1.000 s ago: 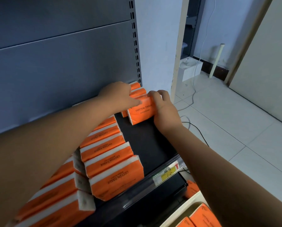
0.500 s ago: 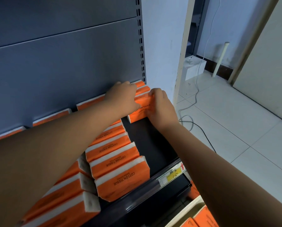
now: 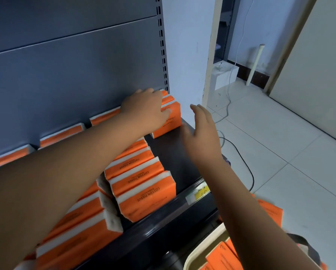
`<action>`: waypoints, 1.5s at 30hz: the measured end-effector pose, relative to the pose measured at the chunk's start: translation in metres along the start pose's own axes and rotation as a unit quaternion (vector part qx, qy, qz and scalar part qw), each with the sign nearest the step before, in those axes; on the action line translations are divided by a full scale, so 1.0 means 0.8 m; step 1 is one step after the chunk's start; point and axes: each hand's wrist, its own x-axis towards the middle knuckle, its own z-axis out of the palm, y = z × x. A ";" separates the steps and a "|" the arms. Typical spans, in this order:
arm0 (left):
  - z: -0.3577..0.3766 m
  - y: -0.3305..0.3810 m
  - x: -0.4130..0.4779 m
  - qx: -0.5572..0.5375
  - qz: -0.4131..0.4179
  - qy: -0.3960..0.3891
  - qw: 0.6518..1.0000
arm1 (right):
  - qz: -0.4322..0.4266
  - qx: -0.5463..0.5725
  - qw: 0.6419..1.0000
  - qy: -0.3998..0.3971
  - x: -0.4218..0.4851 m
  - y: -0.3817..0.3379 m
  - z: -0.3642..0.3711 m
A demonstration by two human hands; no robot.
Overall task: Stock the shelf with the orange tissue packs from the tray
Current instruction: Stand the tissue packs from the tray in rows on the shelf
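Note:
Orange tissue packs stand in rows on the dark shelf [image 3: 182, 158]. The back right pack [image 3: 171, 123] stands against two others at the rear panel. My left hand [image 3: 145, 108] lies flat on top of that pack, fingers spread over it. My right hand [image 3: 202, 133] hovers open to its right, off the pack, blurred by motion. A front row of packs [image 3: 145, 195] reads "COTTON TISSUE". The cream tray [image 3: 202, 248] at the bottom right holds more orange packs [image 3: 221, 258].
A grey slotted back panel [image 3: 75, 65] rises behind the shelf. A yellow price tag [image 3: 200, 191] sits on the shelf's front rail. Black and white cables [image 3: 241, 152] trail over the tiled floor to the right. Another orange pack [image 3: 270, 211] lies beyond my right arm.
Both hands pushed the pack back against the rear packs. My right hand then let go and drew away to the right; my left hand stays on top of it.

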 end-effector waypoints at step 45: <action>0.257 0.267 -0.382 -0.286 0.005 -0.346 0.894 | 0.411 -0.076 0.901 -0.114 -0.486 0.180 -0.154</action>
